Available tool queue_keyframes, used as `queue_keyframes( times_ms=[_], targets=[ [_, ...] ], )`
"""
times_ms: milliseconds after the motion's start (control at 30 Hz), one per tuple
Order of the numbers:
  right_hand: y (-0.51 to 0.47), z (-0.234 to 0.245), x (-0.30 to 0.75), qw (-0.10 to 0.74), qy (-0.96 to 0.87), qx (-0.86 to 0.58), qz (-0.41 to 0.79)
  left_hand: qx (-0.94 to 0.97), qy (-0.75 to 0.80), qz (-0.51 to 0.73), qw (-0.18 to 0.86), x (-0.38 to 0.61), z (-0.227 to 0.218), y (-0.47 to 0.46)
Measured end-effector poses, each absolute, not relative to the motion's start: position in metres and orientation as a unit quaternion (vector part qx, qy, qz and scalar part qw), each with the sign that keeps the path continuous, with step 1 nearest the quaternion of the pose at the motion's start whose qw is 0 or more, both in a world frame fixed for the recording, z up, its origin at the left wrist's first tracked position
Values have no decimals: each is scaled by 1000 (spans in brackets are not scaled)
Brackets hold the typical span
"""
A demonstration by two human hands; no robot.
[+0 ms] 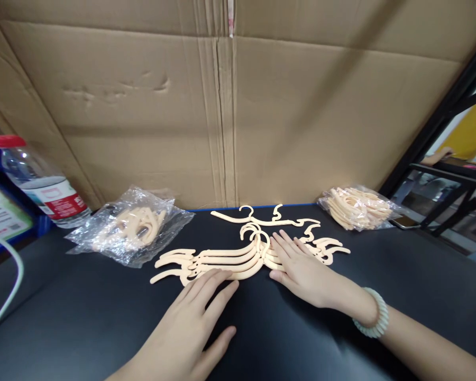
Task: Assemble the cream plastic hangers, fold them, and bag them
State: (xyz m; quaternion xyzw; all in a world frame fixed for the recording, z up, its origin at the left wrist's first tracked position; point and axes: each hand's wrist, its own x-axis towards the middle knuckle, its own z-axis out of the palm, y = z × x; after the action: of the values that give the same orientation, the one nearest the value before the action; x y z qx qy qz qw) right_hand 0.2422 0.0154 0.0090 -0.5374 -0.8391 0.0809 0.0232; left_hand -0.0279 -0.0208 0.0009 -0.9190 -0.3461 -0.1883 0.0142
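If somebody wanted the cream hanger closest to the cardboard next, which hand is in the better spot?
Probably the right hand: its fingers reach farther forward, close to that cream hanger. The left hand is farther back, near the front of the hanger group.

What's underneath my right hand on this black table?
Cream hangers run under your right hand: hooks show to its left, outer ends to its right. The hand covers the lengths between, so any joints there are hidden.
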Motion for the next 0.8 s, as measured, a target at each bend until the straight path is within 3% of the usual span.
queue_keyframes(
  times_ms=[267,600,800],
  targets=[
    [23,7,253,23,-850,-519,87,-904,-389,-161,71,-40,-6,-1],
    [31,12,268,42,-855,-497,144,-898,-417,-122,67,-51,-11,17],
    [42,32,304,-2,-833,-543,109,-898,-423,-112,55,-49,-5,17]
  ],
)
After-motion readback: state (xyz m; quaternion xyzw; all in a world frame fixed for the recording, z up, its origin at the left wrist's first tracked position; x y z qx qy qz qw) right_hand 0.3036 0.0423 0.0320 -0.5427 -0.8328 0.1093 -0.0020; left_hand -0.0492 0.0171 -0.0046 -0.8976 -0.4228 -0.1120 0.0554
